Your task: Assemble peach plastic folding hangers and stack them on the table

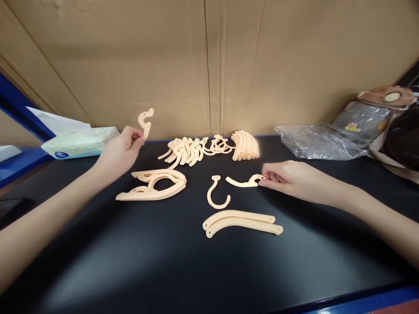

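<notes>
Left grip [119, 152]: I pinch a small S-shaped plastic hook [145, 120] aloft | right grip [291, 179]: pinching a curved hanger piece [244, 182] flat on worktop [131, 253] | feel: likely light, stiff, thin, slick; hold by flat ends.

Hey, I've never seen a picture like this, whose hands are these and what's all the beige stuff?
This is one picture from a camera worn on a person's head, looking down at their own bare hands; there is no machine. The left hand holds a small S-shaped piece up in the air. The right hand pinches the end of a curved piece lying on the black table. Also on the table are a hook, two long arms, a stack and a row of similar beige parts. Tissues and a plastic bag lie at the sides.
</notes>
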A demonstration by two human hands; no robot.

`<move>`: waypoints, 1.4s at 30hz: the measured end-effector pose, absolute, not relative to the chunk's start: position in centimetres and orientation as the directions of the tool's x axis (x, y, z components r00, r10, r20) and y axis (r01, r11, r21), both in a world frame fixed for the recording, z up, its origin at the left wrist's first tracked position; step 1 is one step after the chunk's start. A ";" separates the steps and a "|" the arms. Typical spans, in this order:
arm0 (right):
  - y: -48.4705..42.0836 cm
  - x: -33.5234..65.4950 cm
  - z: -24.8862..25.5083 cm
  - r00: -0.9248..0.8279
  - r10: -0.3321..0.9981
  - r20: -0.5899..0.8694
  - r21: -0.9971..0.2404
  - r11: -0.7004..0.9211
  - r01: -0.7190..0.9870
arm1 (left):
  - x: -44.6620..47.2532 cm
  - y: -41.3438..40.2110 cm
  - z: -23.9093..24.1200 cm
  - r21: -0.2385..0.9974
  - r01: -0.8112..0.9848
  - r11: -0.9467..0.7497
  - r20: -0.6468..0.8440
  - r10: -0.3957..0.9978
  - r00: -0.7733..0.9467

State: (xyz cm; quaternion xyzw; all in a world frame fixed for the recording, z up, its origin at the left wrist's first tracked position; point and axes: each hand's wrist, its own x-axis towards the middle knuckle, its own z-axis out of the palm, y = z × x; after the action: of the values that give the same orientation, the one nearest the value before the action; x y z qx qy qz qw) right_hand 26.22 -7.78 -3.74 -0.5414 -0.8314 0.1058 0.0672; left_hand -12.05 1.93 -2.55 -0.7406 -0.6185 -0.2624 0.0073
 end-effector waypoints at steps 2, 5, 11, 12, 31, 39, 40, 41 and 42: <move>-7.8 26.3 -3.8 -0.408 0.913 0.001 -0.243 0.396 0.886 | -10.5 0.8 -2.2 0.344 0.886 -0.310 0.440 0.887 0.139; -7.8 26.3 -3.7 -0.400 0.917 -0.007 -0.223 0.388 0.894 | -7.9 -1.5 -2.0 0.367 0.836 -0.407 0.458 0.862 0.219; -7.7 26.4 -3.8 -0.401 0.916 -0.014 -0.179 0.392 0.902 | -3.9 -6.4 -2.7 0.416 0.609 -0.676 0.472 0.732 0.490; -7.7 26.4 -3.8 -0.405 0.915 0.003 -0.180 0.398 0.899 | -3.6 -7.0 -2.9 0.412 0.577 -0.705 0.480 0.706 0.521; -11.1 22.9 -4.5 -0.686 0.484 0.542 0.170 0.737 0.654 | -2.2 -9.2 -5.2 0.404 0.426 -0.809 0.514 0.586 0.626; -11.0 22.9 -4.6 -0.653 0.506 0.564 0.217 0.672 0.708 | -2.2 -9.1 -5.4 0.362 0.420 -0.833 0.497 0.553 0.669; -10.8 23.2 -4.5 -0.652 0.509 0.562 0.215 0.671 0.709 | -2.2 -9.1 -5.4 0.355 0.429 -0.830 0.502 0.557 0.661; -10.6 23.5 -4.4 -0.650 0.514 0.560 0.218 0.666 0.714 | -2.3 -9.0 -5.4 0.352 0.441 -0.826 0.512 0.564 0.648; -10.3 23.8 -4.4 -0.650 0.515 0.558 0.223 0.662 0.716 | -2.3 -8.9 -5.4 0.351 0.452 -0.820 0.524 0.572 0.631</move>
State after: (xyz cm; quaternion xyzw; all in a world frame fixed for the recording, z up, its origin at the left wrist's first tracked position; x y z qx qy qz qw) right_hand 23.77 -10.29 -4.36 -0.3490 -0.8819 -0.2178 0.2304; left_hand -2.33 -8.86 -5.41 -0.8982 -0.2851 -0.3212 -0.0936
